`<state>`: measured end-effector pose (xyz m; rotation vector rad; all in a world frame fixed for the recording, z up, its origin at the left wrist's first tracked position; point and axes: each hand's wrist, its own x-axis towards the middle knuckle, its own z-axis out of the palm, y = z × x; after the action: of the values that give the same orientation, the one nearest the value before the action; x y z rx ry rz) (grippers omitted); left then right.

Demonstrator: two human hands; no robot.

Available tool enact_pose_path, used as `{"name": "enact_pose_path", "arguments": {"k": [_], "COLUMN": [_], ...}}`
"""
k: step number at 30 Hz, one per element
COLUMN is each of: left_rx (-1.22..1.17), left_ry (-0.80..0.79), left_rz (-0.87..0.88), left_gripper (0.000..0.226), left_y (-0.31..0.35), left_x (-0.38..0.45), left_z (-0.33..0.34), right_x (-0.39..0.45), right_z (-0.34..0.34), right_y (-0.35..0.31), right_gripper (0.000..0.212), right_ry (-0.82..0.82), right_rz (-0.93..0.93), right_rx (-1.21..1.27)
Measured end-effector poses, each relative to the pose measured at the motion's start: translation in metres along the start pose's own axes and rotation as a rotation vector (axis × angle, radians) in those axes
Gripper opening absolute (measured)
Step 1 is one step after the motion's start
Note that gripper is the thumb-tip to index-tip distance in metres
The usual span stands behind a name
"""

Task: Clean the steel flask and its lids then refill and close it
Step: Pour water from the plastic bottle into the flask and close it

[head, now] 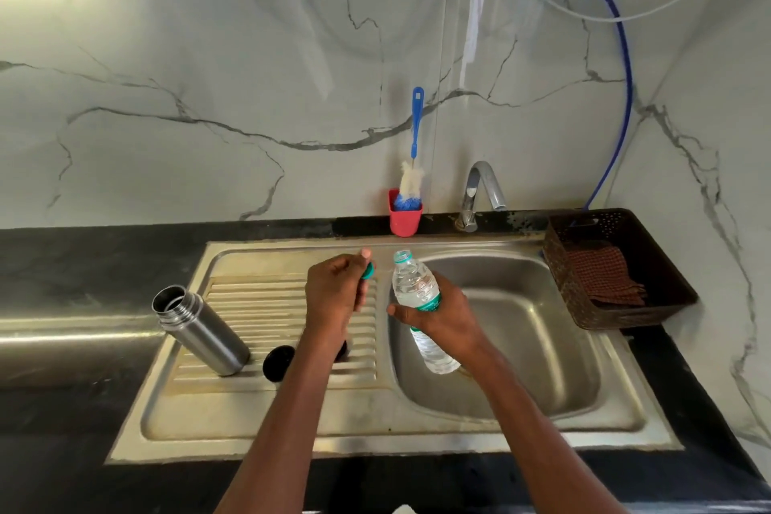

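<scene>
The open steel flask [200,330] stands on the ribbed drainboard [267,305] at the left, mouth uncovered. A black lid [278,362] lies beside its base; another dark lid [344,350] peeks out from under my left wrist. My left hand [337,295] pinches a small green bottle cap [368,272] above the drainboard. My right hand [442,315] grips a clear plastic water bottle [417,292] round its middle, uncapped and tilted over the left edge of the sink basin [521,325].
A red cup [404,217] holding a blue bottle brush [415,146] stands at the wall behind the sink. The tap [479,192] is to its right. A brown basket [617,267] with a checked cloth sits on the black counter at right.
</scene>
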<state>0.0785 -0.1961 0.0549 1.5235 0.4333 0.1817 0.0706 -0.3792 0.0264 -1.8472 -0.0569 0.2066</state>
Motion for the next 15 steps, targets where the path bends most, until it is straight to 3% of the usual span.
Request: {"name": "enact_pose_path", "arguments": {"k": [3,9,15], "left_rx": [0.253,0.532,0.894], "left_ry": [-0.046,-0.042,0.013], "left_rz": [-0.064,-0.243,-0.18], "left_gripper": [0.034,0.028,0.023], "left_y": [-0.052,-0.144,-0.17], "left_x": [-0.003,-0.033,-0.057], "left_z": [-0.027,-0.072,-0.095], "right_x": [-0.004,-0.014,-0.022], "right_z": [0.017,0.051,0.084], "right_y": [0.014,0.028,0.038], "right_gripper": [0.055,0.056,0.056], "right_ry": [0.026,-0.05,-0.082], "right_rz": [0.036,0.084,0.13], "right_rx": [0.039,0.1,0.081]}}
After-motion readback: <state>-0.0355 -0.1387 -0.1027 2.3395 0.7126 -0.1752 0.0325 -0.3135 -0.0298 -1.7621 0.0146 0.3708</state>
